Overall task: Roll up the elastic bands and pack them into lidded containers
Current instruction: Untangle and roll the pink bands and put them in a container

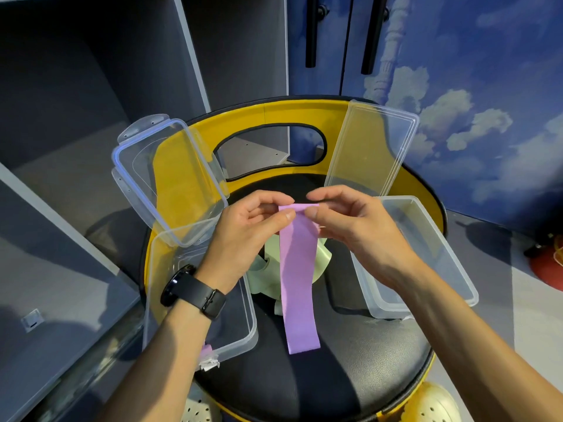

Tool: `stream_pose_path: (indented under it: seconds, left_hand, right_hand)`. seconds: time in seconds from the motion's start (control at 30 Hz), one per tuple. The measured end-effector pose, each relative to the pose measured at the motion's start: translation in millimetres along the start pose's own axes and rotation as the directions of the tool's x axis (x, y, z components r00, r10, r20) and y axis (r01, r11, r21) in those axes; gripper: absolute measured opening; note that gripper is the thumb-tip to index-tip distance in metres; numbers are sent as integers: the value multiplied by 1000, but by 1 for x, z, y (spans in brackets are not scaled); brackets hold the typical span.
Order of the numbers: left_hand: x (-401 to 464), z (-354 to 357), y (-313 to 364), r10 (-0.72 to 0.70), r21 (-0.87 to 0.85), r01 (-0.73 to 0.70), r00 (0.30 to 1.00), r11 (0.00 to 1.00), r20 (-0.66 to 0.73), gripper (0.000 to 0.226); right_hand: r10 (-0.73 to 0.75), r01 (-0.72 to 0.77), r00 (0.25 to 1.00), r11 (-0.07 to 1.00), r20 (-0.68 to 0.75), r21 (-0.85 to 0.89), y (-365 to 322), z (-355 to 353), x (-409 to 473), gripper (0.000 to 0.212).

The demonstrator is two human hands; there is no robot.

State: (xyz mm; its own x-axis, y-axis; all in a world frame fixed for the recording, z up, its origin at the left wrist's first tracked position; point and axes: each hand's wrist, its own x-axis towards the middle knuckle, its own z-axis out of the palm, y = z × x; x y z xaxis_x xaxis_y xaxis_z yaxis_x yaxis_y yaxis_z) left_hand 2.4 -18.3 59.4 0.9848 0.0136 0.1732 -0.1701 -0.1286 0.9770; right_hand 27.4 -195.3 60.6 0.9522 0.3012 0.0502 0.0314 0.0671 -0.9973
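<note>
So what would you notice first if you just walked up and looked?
Probably the purple elastic band in the middle, pinched at its top by the left hand and right hand and hanging down over the black chair seat. Next, the clear plastic containers open on either side, lids propped against the yellow chair back, with pale green bands behind the purple one.

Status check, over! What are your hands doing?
Left hand, right hand pinching flat purple elastic band at top. Unrolled, hanging. Clear plastic containers open. Nothing blocking.

Bare forearms; a black wristwatch [195, 292] on the left wrist.
</note>
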Motion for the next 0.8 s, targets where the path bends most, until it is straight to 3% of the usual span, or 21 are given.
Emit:
stream_pose_path:
  seconds: [0.23,0.47,0.6,0.8]
  left_hand:
    - [0,0,0,-23,-54,24,1000,998,18,25]
    - [0,-1,-2,-43,-3,43,999,999,-4,17]
    - [0,-1,-1,-28,-33,27,999,999,-15,19]
    - [-1,-1,-2,-17,-45,17,1000,999,8,22]
  right_hand:
    - [-34,32,999,998,-39,-53,1,-1,0,10]
    - [-66,64,997,995,-26,-76,2,-1,0,11]
    - [-9,9,1000,1000,-12,-11,3,-2,1,20]
    - [22,-22,1000,999,2,-35,3,-1,-1,11]
